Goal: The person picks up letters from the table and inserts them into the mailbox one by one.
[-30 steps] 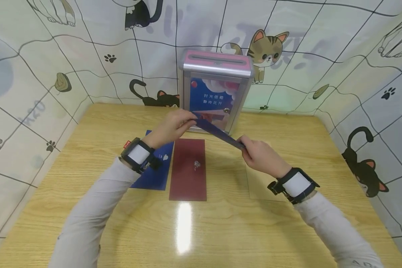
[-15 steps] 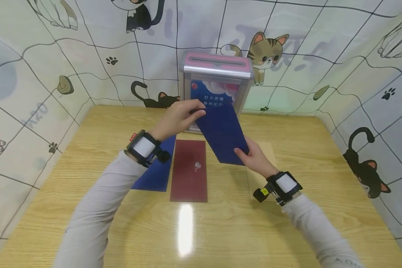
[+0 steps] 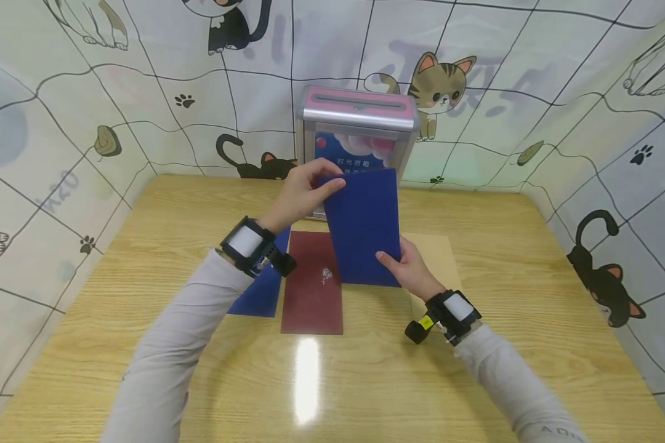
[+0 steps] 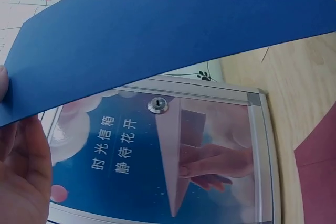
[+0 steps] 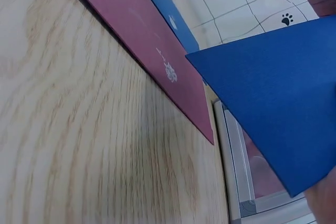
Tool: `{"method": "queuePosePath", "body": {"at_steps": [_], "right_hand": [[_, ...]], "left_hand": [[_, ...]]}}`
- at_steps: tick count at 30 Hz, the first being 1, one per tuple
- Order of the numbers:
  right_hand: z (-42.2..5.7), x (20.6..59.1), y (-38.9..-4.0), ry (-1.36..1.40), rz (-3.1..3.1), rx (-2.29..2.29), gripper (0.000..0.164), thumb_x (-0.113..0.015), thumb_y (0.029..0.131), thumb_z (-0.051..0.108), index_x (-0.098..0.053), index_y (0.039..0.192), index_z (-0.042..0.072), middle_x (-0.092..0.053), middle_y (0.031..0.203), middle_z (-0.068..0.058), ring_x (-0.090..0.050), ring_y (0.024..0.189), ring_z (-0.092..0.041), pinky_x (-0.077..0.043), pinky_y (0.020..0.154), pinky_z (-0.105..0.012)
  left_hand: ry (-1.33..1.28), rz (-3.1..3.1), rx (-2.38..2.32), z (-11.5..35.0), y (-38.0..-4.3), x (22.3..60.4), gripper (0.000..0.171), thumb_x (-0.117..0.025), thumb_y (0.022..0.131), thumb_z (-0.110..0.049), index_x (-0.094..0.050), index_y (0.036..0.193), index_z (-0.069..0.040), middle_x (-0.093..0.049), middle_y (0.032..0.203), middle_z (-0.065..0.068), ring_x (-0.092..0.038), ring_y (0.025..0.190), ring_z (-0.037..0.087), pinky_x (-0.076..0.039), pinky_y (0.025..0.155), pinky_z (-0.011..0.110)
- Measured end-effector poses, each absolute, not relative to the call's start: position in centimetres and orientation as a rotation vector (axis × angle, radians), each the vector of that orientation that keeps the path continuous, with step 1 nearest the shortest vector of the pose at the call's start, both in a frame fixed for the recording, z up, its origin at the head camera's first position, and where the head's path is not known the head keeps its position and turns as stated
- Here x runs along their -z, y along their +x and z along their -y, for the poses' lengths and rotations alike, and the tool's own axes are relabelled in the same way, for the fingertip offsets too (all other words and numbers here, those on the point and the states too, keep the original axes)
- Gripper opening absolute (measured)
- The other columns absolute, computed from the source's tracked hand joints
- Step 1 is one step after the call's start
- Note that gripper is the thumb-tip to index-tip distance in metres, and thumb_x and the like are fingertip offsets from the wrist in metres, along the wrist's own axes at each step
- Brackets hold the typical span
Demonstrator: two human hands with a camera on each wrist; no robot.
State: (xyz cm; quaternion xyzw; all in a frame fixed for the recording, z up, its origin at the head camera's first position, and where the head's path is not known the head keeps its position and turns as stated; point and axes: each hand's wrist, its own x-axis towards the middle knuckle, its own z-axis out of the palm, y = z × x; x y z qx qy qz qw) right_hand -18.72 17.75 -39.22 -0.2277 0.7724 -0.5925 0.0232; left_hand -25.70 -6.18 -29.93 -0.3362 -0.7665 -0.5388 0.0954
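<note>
A plain blue envelope stands tilted above the table in the head view, its broad face turned toward me. My left hand pinches its upper left corner between thumb and fingers. At the lower right edge my right hand grips it, thumb on the near face. Behind it is a silver-framed letter box with a pink top and a long slot; the envelope covers part of its front panel. That panel's printed lettering and round lock show in the left wrist view.
A dark red envelope with a small white print lies on the wooden table. Left of it lies another blue envelope, partly under my left wrist. A beige envelope lies at right. A cat-patterned cloth backs the table.
The held envelope has turned from nearly edge-on to face me and now hangs more upright. My right hand has moved down and slightly left; my left hand has risen a little.
</note>
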Motion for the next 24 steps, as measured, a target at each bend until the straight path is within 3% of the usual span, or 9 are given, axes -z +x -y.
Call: {"method": "queuePosePath", "body": {"at_steps": [8, 9, 13, 18, 21, 24], "right_hand": [[-17.1, 38.9, -18.8, -0.659, -2.368, 1.837, 0.048, -0.049, 0.093, 0.007, -0.033, 0.137, -0.002, -0.046, 0.130, -0.024, -0.053, 0.105, 0.002, -0.046, 0.087, -0.023], [-17.0, 38.8, -18.8, -0.654, -2.370, 1.836, 0.047, -0.049, 0.093, 0.007, -0.033, 0.137, -0.002, -0.046, 0.130, -0.023, -0.053, 0.105, 0.002, -0.046, 0.087, -0.023], [-16.6, 38.4, -19.0, -0.634, -2.369, 1.856, 0.046, -0.049, 0.093, 0.008, -0.034, 0.136, -0.001, -0.047, 0.130, -0.023, -0.055, 0.104, 0.000, -0.047, 0.086, -0.027], [-16.1, 38.1, -19.7, -0.616, -2.396, 1.870, 0.044, -0.049, 0.093, 0.008, -0.036, 0.134, -0.002, -0.049, 0.128, -0.022, -0.057, 0.104, -0.009, -0.048, 0.086, -0.031], [-16.0, 37.7, -20.3, -0.587, -2.426, 1.844, 0.042, -0.050, 0.093, 0.011, -0.040, 0.132, -0.002, -0.051, 0.126, -0.022, -0.057, 0.107, -0.021, -0.048, 0.086, -0.033], [-15.8, 36.9, -21.1, -0.579, -2.459, 1.804, 0.041, -0.052, 0.092, 0.012, -0.042, 0.130, -0.002, -0.052, 0.125, -0.022, -0.055, 0.109, -0.032, -0.047, 0.087, -0.036]], "left_hand": [[-0.857, 2.357, 1.637, 6.2, -23.7, 28.6, 0.030, -0.061, 0.086, -0.006, -0.055, 0.113, 0.006, -0.043, 0.061, 0.004, -0.036, 0.052, 0.010, -0.030, 0.050, 0.020], [-0.860, 2.352, 1.649, 6.2, -23.4, 28.3, 0.030, -0.060, 0.086, -0.004, -0.054, 0.113, 0.007, -0.046, 0.061, 0.004, -0.039, 0.053, 0.010, -0.032, 0.051, 0.019], [-0.888, 2.306, 1.681, 6.2, -23.4, 28.7, 0.023, -0.059, 0.086, -0.002, -0.056, 0.106, 0.009, -0.054, 0.064, 0.012, -0.046, 0.055, 0.012, -0.034, 0.052, 0.019], [-0.905, 2.246, 1.671, 6.3, -25.3, 30.7, 0.013, -0.060, 0.086, -0.008, -0.058, 0.093, 0.004, -0.051, 0.056, 0.008, -0.046, 0.053, 0.012, -0.033, 0.051, 0.020], [-0.917, 2.199, 1.677, 6.2, -26.0, 30.8, 0.017, -0.060, 0.086, -0.007, -0.060, 0.098, 0.006, -0.064, 0.067, 0.013, -0.059, 0.060, 0.014, -0.045, 0.058, 0.018], [-0.918, 2.187, 1.637, 6.2, -26.4, 29.9, 0.021, -0.061, 0.086, -0.005, -0.060, 0.102, 0.007, -0.068, 0.081, 0.019, -0.064, 0.066, 0.017, -0.049, 0.061, 0.019]]}}
